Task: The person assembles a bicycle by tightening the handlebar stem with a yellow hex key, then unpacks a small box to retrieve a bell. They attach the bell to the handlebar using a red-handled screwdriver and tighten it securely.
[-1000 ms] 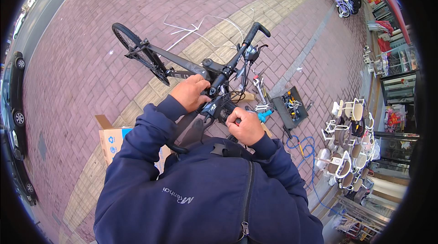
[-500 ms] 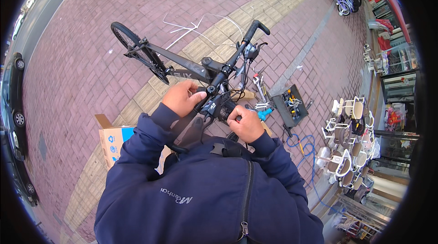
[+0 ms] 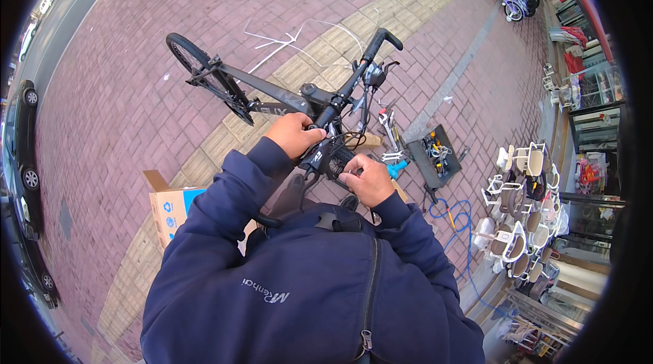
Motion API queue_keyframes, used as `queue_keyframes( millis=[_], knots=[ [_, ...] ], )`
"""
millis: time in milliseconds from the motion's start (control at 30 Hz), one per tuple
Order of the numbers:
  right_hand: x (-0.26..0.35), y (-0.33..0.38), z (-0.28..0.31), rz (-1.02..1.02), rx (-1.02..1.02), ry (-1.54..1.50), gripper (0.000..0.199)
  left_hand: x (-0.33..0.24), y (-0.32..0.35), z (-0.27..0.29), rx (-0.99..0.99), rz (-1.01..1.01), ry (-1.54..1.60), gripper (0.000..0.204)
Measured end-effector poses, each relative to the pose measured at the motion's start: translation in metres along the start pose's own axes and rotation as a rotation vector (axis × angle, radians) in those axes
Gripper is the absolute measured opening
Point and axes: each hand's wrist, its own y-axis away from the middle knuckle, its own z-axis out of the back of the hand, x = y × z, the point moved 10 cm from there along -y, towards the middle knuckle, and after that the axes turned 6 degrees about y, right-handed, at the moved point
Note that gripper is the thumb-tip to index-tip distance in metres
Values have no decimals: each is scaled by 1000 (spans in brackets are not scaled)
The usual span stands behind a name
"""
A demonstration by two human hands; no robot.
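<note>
Head view: left hand (image 3: 294,134) wrapping closed around near end of black handlebar (image 3: 350,85), right hand (image 3: 368,179) pinching small control fitting (image 3: 328,158) beside it. Looking rigid, metal, fairly heavy; gripping best at bar ends.

**Inspector A:** The near end of the handlebar (image 3: 340,102) is covered by the left hand (image 3: 294,134); its grip cannot be seen. The right hand (image 3: 367,179) hides whatever its fingers pinch at the black fitting (image 3: 328,158).

**Inspector B:** Agreed. The bicycle (image 3: 272,95) shows one wheel (image 3: 204,75) only; its near portion lies behind the dark blue jacket (image 3: 306,282), at 6 o'clock.

**Inspector A:** Contents of the black tool tray (image 3: 435,156), at 3 o'clock, are too small to identify.

**Inspector B:** The cardboard box (image 3: 170,204) is partly masked by the sleeve. The dark car (image 3: 20,160) at 9 o'clock is cut off by the rim.
</note>
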Motion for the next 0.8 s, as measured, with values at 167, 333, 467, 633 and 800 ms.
queue_keyframes(
  millis=[167, 333, 467, 633, 800],
  knots=[
    [-3, 3, 5, 15, -12, -61, 19, 7, 3, 4, 27, -29, 304, 52],
    [1, -1, 2, 48, -37, -81, 16, -27, 15, 5, -158, -269, -186, 46],
    [3, -3, 3, 74, -102, -117, 16, -29, 16, 5, -182, -286, -185, 40],
    [-22, -11, -7, -73, -15, -138, 17, 3, 10, -4, -74, -106, 444, 40],
    [-42, -31, -39, -110, 59, -195, 17, -12, 20, -2, -112, -220, 167, 41]
  ],
)
